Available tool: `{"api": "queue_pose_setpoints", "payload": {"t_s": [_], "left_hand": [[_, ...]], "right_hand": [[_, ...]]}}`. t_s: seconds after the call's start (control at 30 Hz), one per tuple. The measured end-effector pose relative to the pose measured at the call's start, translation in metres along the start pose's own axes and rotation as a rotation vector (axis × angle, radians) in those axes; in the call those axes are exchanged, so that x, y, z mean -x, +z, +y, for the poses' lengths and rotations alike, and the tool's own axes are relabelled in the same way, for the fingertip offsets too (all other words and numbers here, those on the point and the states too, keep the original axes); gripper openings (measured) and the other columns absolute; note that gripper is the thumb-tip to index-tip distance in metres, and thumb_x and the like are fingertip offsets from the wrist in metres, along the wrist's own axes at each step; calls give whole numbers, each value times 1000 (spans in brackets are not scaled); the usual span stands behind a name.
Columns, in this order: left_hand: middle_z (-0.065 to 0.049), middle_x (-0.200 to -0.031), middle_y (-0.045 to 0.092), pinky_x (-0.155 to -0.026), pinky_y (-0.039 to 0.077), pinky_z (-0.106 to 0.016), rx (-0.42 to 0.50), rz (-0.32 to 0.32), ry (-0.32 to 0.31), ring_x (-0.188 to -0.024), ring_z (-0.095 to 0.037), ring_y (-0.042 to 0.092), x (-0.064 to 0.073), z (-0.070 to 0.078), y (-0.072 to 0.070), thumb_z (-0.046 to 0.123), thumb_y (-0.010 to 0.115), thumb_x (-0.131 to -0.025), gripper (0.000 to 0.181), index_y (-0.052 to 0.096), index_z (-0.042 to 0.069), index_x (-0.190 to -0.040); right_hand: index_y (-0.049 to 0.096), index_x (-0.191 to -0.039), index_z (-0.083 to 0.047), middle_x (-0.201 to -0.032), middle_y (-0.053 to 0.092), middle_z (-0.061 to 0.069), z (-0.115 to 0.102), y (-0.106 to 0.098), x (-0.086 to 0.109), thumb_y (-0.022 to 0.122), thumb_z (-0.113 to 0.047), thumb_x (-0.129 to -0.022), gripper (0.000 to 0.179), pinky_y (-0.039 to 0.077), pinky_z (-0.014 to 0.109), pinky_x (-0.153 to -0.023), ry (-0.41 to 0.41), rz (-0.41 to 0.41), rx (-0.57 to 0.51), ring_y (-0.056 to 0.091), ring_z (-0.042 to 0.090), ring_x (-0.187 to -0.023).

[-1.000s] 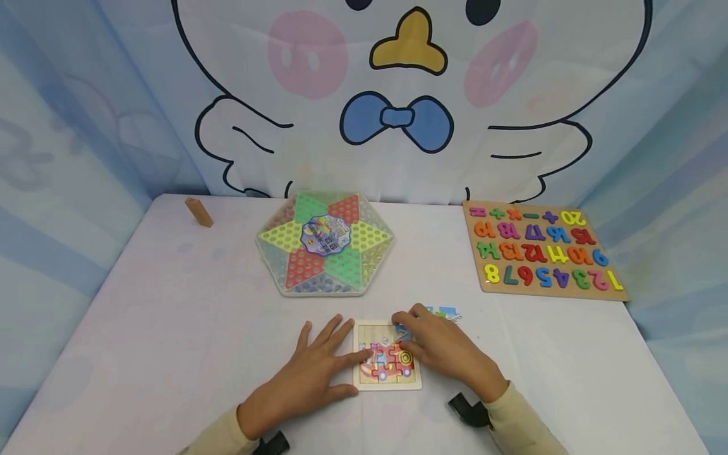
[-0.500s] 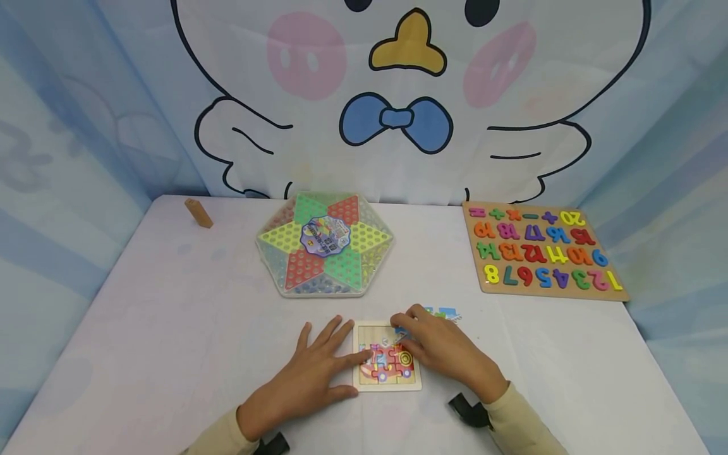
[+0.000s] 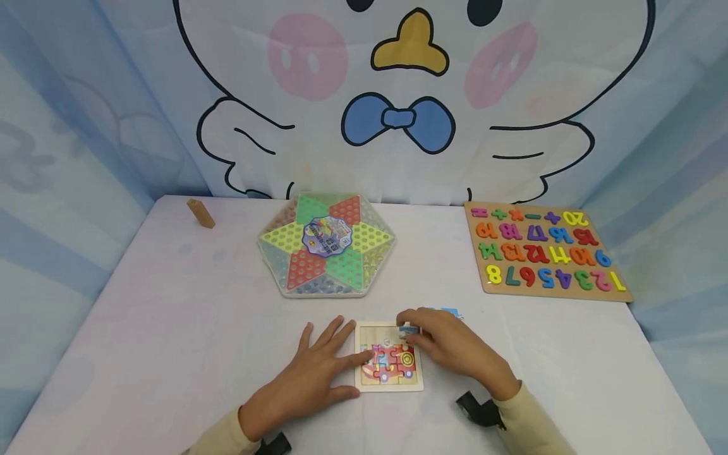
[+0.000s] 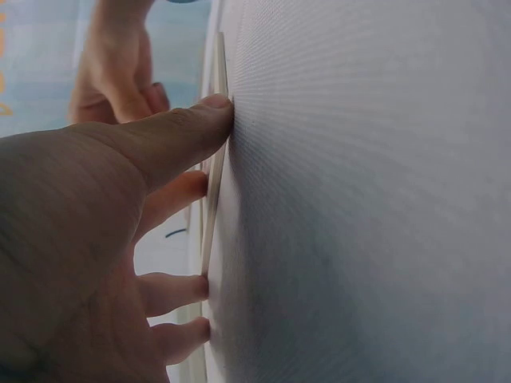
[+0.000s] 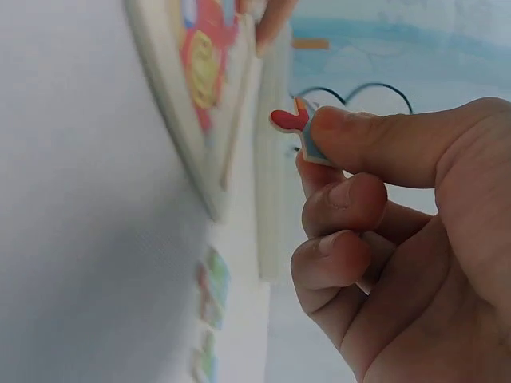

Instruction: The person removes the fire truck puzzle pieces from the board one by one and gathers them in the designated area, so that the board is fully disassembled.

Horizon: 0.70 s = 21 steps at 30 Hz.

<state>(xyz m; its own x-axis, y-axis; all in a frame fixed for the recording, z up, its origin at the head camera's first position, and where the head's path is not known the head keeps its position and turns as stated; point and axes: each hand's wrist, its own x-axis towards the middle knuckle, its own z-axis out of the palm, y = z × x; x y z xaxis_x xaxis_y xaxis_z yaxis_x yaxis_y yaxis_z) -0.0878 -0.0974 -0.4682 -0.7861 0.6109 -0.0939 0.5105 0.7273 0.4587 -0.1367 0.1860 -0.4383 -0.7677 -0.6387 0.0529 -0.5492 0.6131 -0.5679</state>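
Note:
A small square wooden jigsaw tray (image 3: pixel 372 333) lies on the white table, its lower part filled with pieces of a red vehicle picture (image 3: pixel 385 365). My left hand (image 3: pixel 307 376) rests at its left side with fingers spread. The index finger reaches over the picture, and in the left wrist view the thumb (image 4: pixel 192 132) touches the tray's edge. Above the tray's upper right corner, my right hand (image 3: pixel 455 344) pinches a jigsaw piece (image 5: pixel 311 136) between thumb and index finger. That piece is blue with a red knob and stands clear of the tray.
Loose jigsaw pieces (image 3: pixel 453 312) lie behind the right hand. Farther back are a hexagonal Chinese checkers box (image 3: pixel 273 262), a wooden number board (image 3: pixel 497 287) at the right, and a brown wooden block (image 3: pixel 201 213) at the far left.
My right hand has shifted slightly right, lifting and turning the jigsaw piece away from the tray. The left hand stays in place.

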Motion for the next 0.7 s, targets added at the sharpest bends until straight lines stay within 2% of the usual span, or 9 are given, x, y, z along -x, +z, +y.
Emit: {"api": "queue_pose_setpoints", "payload": {"t_s": [0.17,0.23,0.33,0.43,0.5,0.7], "left_hand": [[-15,-165,31,-111,13,-78,3,5,-3,-154,-38,17,0,0,0,48,76,-88,60,60,33,-144],[-15,-165,31,-111,13,-77,2,9,-2,-154,-38,17,0,0,1,48,76,-88,60,61,33,-144],[-15,-165,31,-111,13,-77,0,11,2,-154,-38,17,1,-1,1,48,76,-88,60,61,33,-144],[-16,-165,31,-111,13,-77,-2,10,7,-154,-38,17,2,0,0,48,76,-88,60,61,33,-144],[-16,-165,31,-111,13,-77,-2,6,8,-154,-39,17,2,0,-1,48,76,-88,60,60,33,-144],[-15,-165,31,-112,12,-77,0,7,-4,-154,-38,17,1,1,-1,47,76,-89,59,61,32,-144]], "right_hand": [[69,-118,-6,-94,69,-1,12,-33,10,71,-4,-95,23,48,24,-61,60,129,-4,51,5,-71],[69,-116,-7,-86,65,-2,20,-46,18,73,-1,-93,25,44,23,-57,119,177,34,48,7,-67],[68,-116,-7,-81,61,-1,34,-61,30,73,2,-91,26,41,23,-55,218,201,83,47,12,-66],[67,-115,-7,-79,58,-1,48,-68,42,72,2,-91,27,40,25,-55,302,178,86,46,14,-67],[66,-115,-8,-77,54,-2,56,-67,47,73,1,-91,26,38,25,-55,330,152,61,46,14,-67],[66,-114,-11,-75,47,-3,70,-56,50,74,-3,-92,25,37,26,-58,341,72,7,45,11,-69]]}}
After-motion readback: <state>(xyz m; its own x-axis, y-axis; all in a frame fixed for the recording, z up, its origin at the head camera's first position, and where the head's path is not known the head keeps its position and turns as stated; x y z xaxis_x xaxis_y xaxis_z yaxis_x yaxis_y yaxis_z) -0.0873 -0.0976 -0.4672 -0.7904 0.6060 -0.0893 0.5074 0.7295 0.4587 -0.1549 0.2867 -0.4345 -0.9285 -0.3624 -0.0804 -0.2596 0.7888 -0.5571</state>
